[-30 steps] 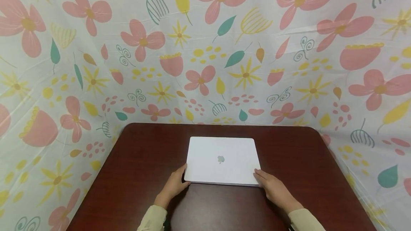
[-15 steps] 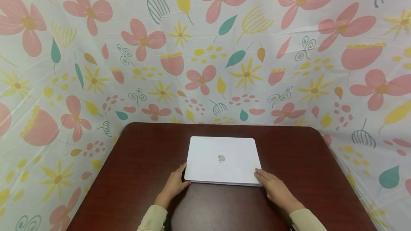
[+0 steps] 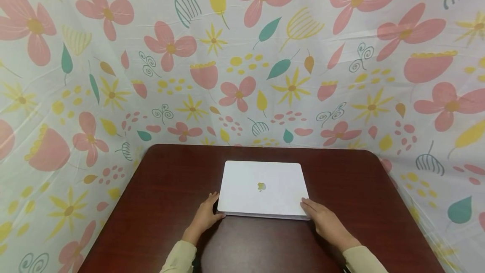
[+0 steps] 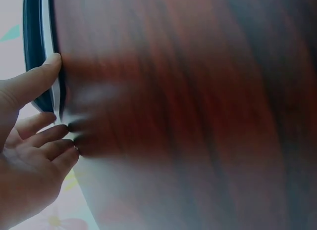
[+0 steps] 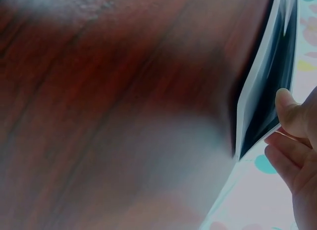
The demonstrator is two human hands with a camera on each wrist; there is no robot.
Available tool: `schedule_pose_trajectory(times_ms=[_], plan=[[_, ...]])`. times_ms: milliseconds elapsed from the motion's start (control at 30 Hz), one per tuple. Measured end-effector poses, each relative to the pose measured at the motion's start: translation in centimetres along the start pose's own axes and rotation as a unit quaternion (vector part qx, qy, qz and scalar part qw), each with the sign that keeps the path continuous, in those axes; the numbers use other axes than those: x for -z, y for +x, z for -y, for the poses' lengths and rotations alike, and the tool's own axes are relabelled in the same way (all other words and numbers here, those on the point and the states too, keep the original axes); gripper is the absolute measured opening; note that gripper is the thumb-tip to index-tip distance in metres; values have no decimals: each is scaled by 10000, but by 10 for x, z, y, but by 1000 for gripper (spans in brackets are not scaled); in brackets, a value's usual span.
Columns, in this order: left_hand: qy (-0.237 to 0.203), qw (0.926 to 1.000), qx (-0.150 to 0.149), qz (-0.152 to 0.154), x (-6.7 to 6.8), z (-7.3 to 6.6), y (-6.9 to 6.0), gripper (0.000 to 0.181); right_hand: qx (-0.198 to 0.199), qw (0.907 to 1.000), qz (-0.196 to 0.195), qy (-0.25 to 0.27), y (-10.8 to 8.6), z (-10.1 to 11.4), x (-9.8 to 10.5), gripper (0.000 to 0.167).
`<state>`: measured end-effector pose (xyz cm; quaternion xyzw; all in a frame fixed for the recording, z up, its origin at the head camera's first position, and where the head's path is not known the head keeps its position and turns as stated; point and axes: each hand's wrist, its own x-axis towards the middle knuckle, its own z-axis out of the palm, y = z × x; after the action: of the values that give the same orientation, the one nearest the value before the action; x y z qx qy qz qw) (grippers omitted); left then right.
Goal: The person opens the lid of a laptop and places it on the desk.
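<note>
A silver laptop point(image 3: 246, 191) lies on the dark red-brown table, its lid raised slightly along the near edge. In the right wrist view a dark gap separates the laptop's lid and base point(image 5: 252, 81). My right hand point(image 3: 327, 224) grips the near right corner, thumb at the lid's front edge and fingers over its side. At the near left corner, my left hand point(image 3: 204, 216) rests its thumb against the front edge. The left wrist view shows the other fingers of this hand point(image 4: 29, 165) loosely bent beside the corner, fingertips by the table.
Around the table point(image 3: 170, 172), a white curtain point(image 3: 242, 117) with pink, yellow and green flower prints hangs behind and along both sides. Light sleeves point(image 3: 179, 258) cover both forearms.
The near edge of the lid has risen slightly at the right, and the gap beneath it is a little wider. The left fingers have shifted slightly off the laptop's side.
</note>
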<state>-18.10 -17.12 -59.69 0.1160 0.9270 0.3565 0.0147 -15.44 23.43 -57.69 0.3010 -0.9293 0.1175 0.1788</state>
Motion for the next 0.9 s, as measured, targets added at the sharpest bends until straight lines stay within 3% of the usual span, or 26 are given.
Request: schedule_pose_trajectory(times_ms=[267,533,667,900], plan=[[-158,9999,-23,-14,2,1,-2,72,334,9991,-273,31,4,-4,6,56],[-119,9994,-314,-90,3,2,-1,65,670,9965,-503,54,11,-7,14,60],[23,9993,-373,-88,4,1,-1,65,580,9979,-293,20,15,-9,21,59],[260,9995,-197,-18,6,-1,2,62,264,9992,273,81,29,-10,40,58]])
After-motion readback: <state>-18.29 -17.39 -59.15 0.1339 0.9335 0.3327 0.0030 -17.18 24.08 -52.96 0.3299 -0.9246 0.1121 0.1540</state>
